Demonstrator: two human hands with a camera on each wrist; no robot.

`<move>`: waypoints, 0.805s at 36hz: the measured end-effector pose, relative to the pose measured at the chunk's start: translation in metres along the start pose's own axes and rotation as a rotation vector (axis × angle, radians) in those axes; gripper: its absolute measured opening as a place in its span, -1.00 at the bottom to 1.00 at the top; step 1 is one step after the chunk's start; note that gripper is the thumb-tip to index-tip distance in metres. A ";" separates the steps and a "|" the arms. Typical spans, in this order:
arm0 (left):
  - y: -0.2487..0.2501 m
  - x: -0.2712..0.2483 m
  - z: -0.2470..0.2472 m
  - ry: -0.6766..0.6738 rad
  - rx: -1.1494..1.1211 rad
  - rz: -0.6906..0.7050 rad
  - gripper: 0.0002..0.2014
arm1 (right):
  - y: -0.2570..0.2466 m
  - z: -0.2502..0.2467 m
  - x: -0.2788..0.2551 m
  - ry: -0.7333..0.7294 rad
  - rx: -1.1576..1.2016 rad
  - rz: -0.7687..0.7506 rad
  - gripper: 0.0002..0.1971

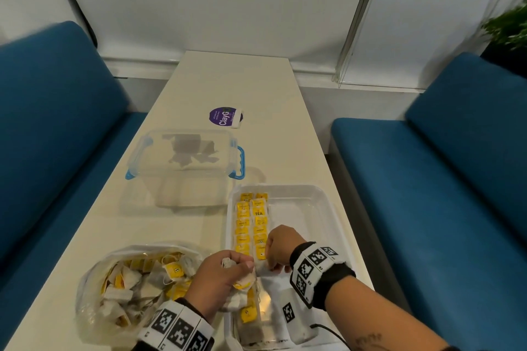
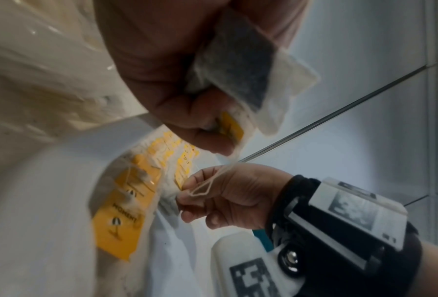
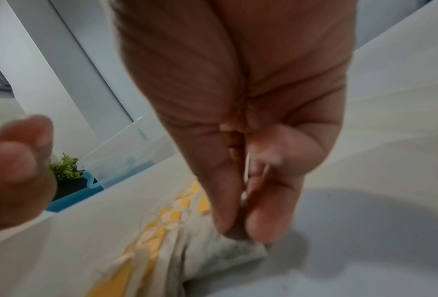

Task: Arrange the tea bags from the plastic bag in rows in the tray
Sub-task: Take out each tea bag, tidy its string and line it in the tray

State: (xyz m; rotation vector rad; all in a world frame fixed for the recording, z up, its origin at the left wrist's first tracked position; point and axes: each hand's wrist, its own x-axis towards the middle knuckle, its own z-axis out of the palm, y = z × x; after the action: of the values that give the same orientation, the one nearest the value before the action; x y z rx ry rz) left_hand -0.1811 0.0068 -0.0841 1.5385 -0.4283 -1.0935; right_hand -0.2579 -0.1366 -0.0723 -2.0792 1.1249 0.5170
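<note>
table (image 1: 199,88): long white one between blue benches, everything sits on it
clear tub (image 1: 185,151): blue clips, behind the tray, not part of this as far as I can tell
plastic bag (image 1: 94,288): near left, still a big heap of tea bags inside, so loads left to do
tray (image 1: 322,202): white, near right. Two rows of yellow-tagged tea bags (image 1: 252,222) run down its left side, right half is bare. I'd call it maybe a third done
left hand (image 1: 221,276): fist curled round a small bunch of tea bags, at the tray's left edge
right hand (image 1: 281,248): fingertips pinching one tea bag (image 3: 228,249) at the near end of the second row, looks like it's placing that one
</note>
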 end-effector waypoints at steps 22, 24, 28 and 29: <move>0.002 -0.005 0.014 -0.034 -0.144 -0.006 -0.48 | 0.007 0.004 -0.088 0.151 0.509 -0.502 -0.67; 0.002 -0.006 0.015 -0.040 -0.127 -0.003 -0.47 | 0.007 0.008 -0.087 0.185 0.482 -0.511 -0.68; 0.003 -0.009 0.017 -0.067 -0.109 0.005 -0.46 | 0.009 0.013 -0.085 0.247 0.452 -0.525 -0.71; 0.002 -0.009 0.017 -0.072 -0.098 0.008 -0.46 | 0.010 0.013 -0.084 0.254 0.468 -0.526 -0.71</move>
State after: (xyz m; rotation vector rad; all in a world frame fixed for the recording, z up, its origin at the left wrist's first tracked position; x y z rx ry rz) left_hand -0.1985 0.0035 -0.0775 1.4131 -0.4235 -1.1501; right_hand -0.3122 -0.0837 -0.0321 -1.9359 0.6924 -0.2499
